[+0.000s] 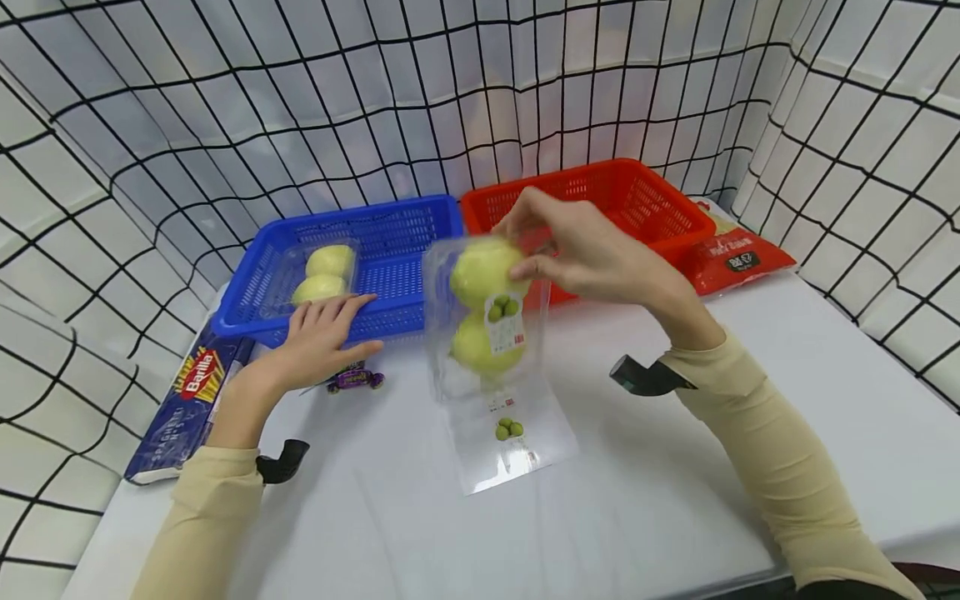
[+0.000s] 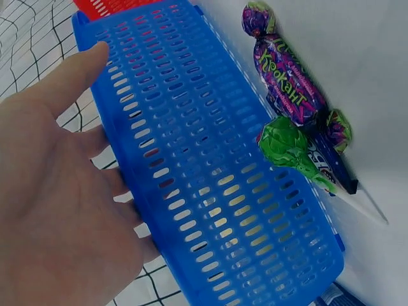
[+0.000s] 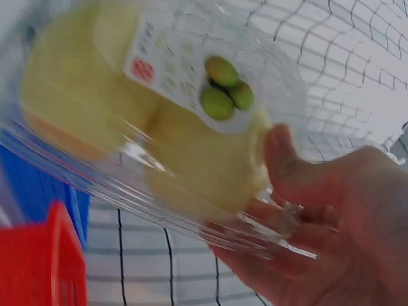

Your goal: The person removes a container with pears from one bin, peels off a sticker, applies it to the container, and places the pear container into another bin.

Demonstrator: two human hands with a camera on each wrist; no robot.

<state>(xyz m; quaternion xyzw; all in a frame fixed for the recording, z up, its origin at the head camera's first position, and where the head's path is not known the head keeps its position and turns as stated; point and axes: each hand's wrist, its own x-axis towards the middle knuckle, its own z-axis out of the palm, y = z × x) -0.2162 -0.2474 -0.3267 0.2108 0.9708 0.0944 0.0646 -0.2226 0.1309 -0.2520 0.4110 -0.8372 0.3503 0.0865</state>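
Observation:
My right hand [image 1: 581, 250] holds a clear plastic box of yellow-green fruit [image 1: 480, 346] up in front of the gap between two baskets. In the right wrist view, thumb and fingers pinch the box's end, close to its fruit label [image 3: 191, 70]. Below the box, a clear flap [image 1: 487, 467] shows an upside-down image of the label. My left hand [image 1: 311, 342] rests across the front rim of the blue basket [image 1: 397, 321], thumb spread, fingertips partly hidden behind the rim. Inside this basket lies another clear box with two pale yellow fruits [image 1: 330, 265].
A red basket [image 1: 517, 190] stands right of the blue one, beside a red bag [image 1: 738, 258]. A blue Barilla box [image 1: 176, 417] lies at left. Purple-wrapped candy [image 2: 287, 83] and a green lollipop [image 2: 285, 141] lie before the blue basket. Black wire mesh [image 1: 420, 104] surrounds the table.

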